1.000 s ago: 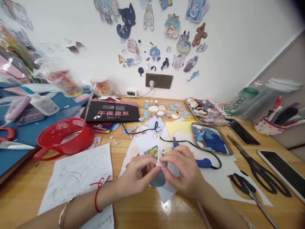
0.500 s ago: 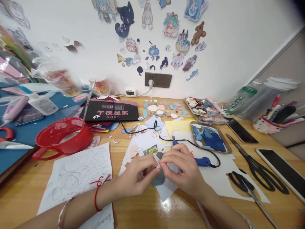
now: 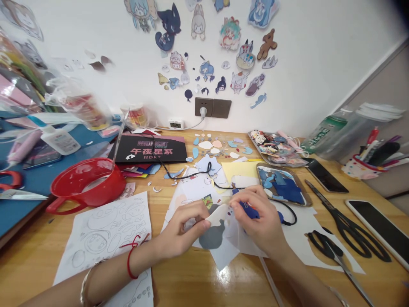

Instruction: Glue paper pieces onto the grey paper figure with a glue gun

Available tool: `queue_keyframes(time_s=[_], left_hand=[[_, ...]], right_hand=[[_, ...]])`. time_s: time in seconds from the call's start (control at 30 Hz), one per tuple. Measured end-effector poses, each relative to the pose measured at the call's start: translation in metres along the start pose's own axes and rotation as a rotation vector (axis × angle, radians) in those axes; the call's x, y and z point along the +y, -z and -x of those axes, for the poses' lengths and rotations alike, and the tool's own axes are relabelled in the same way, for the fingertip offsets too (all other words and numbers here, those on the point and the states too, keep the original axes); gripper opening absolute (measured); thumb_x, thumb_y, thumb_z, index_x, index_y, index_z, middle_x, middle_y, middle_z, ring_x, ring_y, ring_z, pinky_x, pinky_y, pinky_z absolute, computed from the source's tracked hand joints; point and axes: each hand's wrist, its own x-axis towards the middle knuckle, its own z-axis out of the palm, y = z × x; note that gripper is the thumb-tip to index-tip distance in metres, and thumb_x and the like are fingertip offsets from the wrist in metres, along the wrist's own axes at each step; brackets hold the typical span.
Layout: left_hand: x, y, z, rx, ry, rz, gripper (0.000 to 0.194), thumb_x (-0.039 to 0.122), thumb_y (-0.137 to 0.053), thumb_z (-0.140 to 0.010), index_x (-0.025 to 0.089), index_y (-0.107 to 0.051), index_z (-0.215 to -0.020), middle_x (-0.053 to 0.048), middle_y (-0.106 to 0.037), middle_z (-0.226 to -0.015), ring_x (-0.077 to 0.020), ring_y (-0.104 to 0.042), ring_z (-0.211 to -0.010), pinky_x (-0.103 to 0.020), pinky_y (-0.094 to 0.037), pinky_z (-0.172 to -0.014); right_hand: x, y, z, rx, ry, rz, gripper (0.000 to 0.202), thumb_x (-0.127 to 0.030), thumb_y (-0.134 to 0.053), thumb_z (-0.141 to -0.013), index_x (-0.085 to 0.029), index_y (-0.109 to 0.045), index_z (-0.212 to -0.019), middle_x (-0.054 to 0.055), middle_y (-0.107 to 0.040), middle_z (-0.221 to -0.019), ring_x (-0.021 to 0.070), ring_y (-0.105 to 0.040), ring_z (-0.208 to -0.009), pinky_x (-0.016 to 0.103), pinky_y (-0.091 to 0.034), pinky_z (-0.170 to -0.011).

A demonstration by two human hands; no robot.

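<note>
A small white paper cutout is held up over the middle of the desk. My left hand pinches its left end between thumb and fingers. At its upper right end, the fingertips of my right hand are pressed together; whether they grip the cutout or only touch it is hard to make out. Beneath lies a grey rounded paper shape on white sheets. A blue-handled tool with a black cord is partly hidden behind my right hand.
Left are a pencil-sketched sheet and a red cup. Right are a tray of blue paper scraps, black scissors, a second pair of scissors, and phones. Several small cutouts lie near the wall.
My hands have moved apart, the right one going up and rightward. More of the white cutout now shows between them, and the grey shape below is less covered.
</note>
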Motion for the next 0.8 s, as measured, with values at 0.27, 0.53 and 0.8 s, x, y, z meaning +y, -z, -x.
queue_keyframes(time_s=[0.27, 0.53, 0.8], left_hand=[[-0.01, 0.0, 0.001, 0.075, 0.209, 0.267, 0.025, 0.031, -0.045, -0.088, 0.018, -0.047, -0.067, 0.003, -0.043, -0.061, -0.012, -0.041, -0.058, -0.024, -0.031, -0.055], [-0.013, -0.005, -0.003, 0.142, 0.347, 0.342, 0.033, 0.043, -0.047, -0.086, 0.018, -0.044, -0.065, 0.005, -0.039, -0.06, -0.0093, -0.037, -0.051, -0.022, -0.033, -0.049], [-0.009, -0.003, -0.008, 0.125, 0.243, 0.172, 0.035, 0.036, -0.055, -0.085, 0.014, -0.057, -0.059, 0.001, -0.051, -0.055, -0.0085, -0.046, -0.049, -0.02, -0.037, -0.047]], right_hand=[[0.003, 0.02, 0.0, -0.202, -0.098, -0.335, 0.03, -0.024, -0.026, -0.095, -0.022, -0.036, -0.067, -0.002, -0.041, -0.065, 0.0133, -0.04, -0.059, 0.028, -0.033, -0.055], [-0.009, 0.021, -0.003, -0.936, 0.281, -0.231, 0.029, -0.042, -0.054, -0.087, -0.022, -0.065, -0.069, -0.004, -0.059, -0.054, 0.0105, -0.052, -0.056, 0.023, -0.042, -0.056], [-0.006, 0.011, 0.0, -0.348, 0.204, -0.136, 0.006, -0.017, -0.062, -0.083, -0.019, -0.068, -0.085, 0.0, -0.065, -0.068, 0.0115, -0.057, -0.063, 0.023, -0.046, -0.058]])
